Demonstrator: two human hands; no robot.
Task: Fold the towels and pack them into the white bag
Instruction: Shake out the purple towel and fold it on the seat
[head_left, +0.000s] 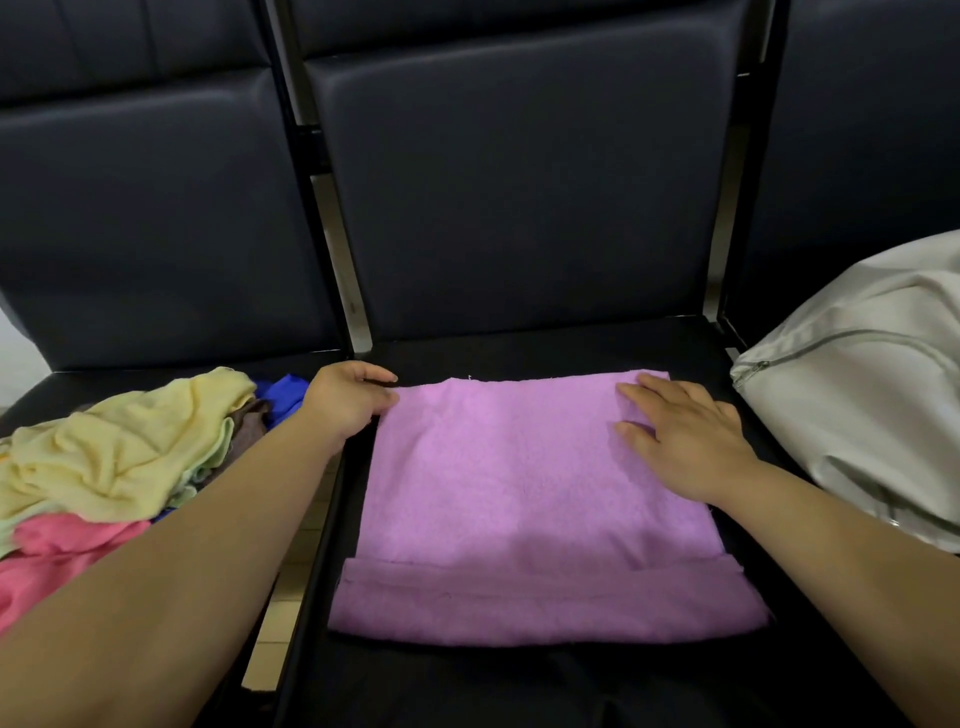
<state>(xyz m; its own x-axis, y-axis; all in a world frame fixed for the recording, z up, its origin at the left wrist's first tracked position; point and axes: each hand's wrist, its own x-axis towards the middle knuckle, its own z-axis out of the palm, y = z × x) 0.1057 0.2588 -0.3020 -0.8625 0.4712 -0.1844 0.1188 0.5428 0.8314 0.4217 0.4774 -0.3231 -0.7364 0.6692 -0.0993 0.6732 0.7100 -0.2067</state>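
A lilac towel (509, 478) of soft, nubbly terry lies flat in the middle of the frame on the black padded seat (519, 353) of a chair. It forms a rough rectangle. Its near edge is folded over into a narrow band across the lower centre.

The left hand (349, 402) is at the towel's upper left corner, fingers curled and pinching the cloth there. The right hand (685, 436) rests flat on the upper right of the towel, fingers straight and slightly spread.

At the right edge of the frame the white bag (857, 395) slumps on the next seat, smooth and slightly shiny, with a zip (831, 340) curving across it. At the left edge is a crumpled pile of towels (119, 447) in pale yellow, pink, blue and brown. Smooth dark leather-like backrests (519, 197) fill the upper frame.
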